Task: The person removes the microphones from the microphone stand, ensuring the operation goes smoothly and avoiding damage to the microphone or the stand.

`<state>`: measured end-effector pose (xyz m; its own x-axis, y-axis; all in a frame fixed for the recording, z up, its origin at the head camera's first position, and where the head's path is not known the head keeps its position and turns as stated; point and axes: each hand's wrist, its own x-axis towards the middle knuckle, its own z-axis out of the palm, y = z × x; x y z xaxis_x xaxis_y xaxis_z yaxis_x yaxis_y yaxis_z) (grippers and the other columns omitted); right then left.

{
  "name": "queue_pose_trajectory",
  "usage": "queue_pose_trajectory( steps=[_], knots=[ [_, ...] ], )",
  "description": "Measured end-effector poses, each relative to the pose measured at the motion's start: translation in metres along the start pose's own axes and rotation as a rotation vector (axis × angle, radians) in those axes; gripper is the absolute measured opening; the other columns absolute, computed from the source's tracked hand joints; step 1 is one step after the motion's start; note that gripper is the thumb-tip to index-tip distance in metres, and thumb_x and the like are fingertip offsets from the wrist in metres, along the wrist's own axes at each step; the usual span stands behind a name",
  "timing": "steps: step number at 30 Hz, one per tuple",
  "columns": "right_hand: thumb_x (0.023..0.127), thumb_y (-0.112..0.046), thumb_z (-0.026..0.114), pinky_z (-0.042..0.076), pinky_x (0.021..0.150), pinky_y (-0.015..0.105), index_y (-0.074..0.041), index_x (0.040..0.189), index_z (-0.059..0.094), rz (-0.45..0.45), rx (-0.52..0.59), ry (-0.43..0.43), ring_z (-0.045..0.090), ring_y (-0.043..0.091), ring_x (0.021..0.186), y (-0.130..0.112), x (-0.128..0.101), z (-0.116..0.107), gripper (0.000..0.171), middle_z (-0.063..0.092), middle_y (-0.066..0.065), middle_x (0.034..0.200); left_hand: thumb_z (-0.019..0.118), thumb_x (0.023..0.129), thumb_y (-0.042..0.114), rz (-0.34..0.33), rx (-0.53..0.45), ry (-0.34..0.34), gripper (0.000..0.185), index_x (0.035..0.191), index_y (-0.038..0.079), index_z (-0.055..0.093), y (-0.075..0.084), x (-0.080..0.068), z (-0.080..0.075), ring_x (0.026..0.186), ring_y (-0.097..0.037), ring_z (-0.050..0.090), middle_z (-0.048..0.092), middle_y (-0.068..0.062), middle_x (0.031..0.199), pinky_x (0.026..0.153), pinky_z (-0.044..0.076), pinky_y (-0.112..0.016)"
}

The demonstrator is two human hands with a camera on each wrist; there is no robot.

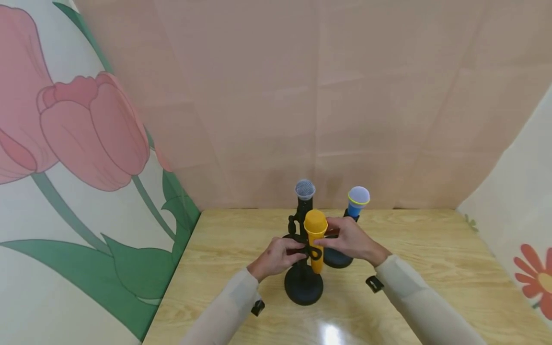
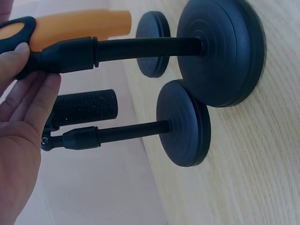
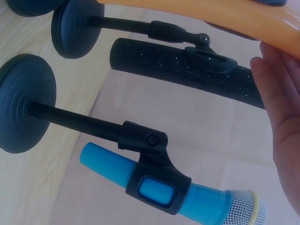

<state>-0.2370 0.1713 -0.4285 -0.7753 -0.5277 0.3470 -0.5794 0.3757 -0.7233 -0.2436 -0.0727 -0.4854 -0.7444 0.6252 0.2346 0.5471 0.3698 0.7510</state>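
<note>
Three microphone stands crowd the back middle of your wooden counter (image 1: 409, 249), and your two hands meet at the nearest of them. That near stand (image 1: 303, 287) sits at 6 o'clock in the cluster, its round black base flat on the wood and its clip (image 1: 313, 251) around the orange microphone (image 1: 316, 235). The black microphone (image 1: 304, 197) with the grey mesh head rises at 12 o'clock behind it, and the blue microphone (image 1: 357, 201) leans at 2 o'clock on its own stand.

Your left hand (image 1: 278, 256) comes in from 9 o'clock, fingers curled, pinching the black clip; the left wrist view shows the thumb (image 2: 16, 54) lying on the clip. Your right hand (image 1: 351, 239) comes in from 3 o'clock and touches the orange microphone's body. The head view suggests a light grip there, yet the right wrist view shows its fingers (image 3: 281, 103) fairly straight beside the orange barrel, so I cannot tell whether it truly grasps.

The risk lies in the crowding. The three bases stand just beside one another, so a sideways tug on the clip could tip the near stand into its neighbours. If the clip springs while your right hand only rests there, the orange microphone could slide out and drop on the counter.
</note>
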Motion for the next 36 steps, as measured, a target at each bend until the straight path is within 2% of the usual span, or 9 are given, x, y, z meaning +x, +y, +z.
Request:
queue_pose_trajectory(
  steps=[9, 18, 23, 30, 36],
  knots=[
    [0.085, -0.017, 0.081, 0.059, 0.078, 0.038, -0.003, 0.112, 0.069, -0.015, -0.01, 0.026, 0.073, 0.022, 0.092, -0.002, 0.0, -0.002, 0.032, 0.073, 0.008, 0.105, 0.073, 0.092, 0.011, -0.021, -0.018, -0.003, 0.026, 0.118, 0.006, 0.073, -0.001, -0.002, 0.003, 0.094, -0.002, 0.067, 0.073, -0.002, 0.113, 0.075, 0.054, -0.016],
    [0.083, -0.013, 0.083, 0.06, 0.077, 0.036, -0.002, 0.11, 0.069, -0.036, 0.016, 0.048, 0.073, 0.021, 0.089, -0.011, 0.004, -0.01, 0.033, 0.073, 0.007, 0.102, 0.074, 0.091, 0.01, -0.043, -0.043, 0.012, 0.025, 0.115, 0.005, 0.075, -0.002, -0.004, 0.007, 0.093, -0.002, 0.067, 0.073, -0.002, 0.111, 0.076, 0.054, -0.016],
    [0.083, -0.013, 0.083, 0.059, 0.074, 0.03, -0.002, 0.108, 0.07, -0.051, 0.015, 0.062, 0.073, 0.02, 0.086, -0.016, 0.008, -0.015, 0.031, 0.073, 0.007, 0.1, 0.074, 0.091, 0.008, -0.006, -0.036, 0.024, 0.024, 0.114, 0.004, 0.075, -0.002, -0.003, 0.006, 0.094, -0.002, 0.067, 0.074, -0.003, 0.11, 0.076, 0.054, -0.016],
    [0.083, -0.008, 0.082, 0.06, 0.075, 0.035, 0.0, 0.114, 0.068, -0.059, 0.039, 0.065, 0.073, 0.024, 0.091, -0.02, 0.012, -0.022, 0.034, 0.072, 0.011, 0.106, 0.074, 0.09, 0.005, 0.06, 0.009, 0.046, 0.024, 0.114, 0.003, 0.074, -0.003, 0.0, 0.006, 0.095, -0.002, 0.067, 0.074, -0.006, 0.11, 0.078, 0.053, -0.015],
    [0.083, -0.006, 0.082, 0.059, 0.074, 0.029, 0.0, 0.113, 0.068, -0.059, 0.055, 0.068, 0.073, 0.023, 0.09, -0.024, 0.014, -0.025, 0.034, 0.071, 0.01, 0.104, 0.073, 0.09, 0.005, 0.078, 0.063, 0.05, 0.026, 0.116, 0.003, 0.074, -0.004, 0.0, 0.006, 0.092, 0.0, 0.066, 0.073, -0.006, 0.111, 0.077, 0.053, -0.013]
  ],
)
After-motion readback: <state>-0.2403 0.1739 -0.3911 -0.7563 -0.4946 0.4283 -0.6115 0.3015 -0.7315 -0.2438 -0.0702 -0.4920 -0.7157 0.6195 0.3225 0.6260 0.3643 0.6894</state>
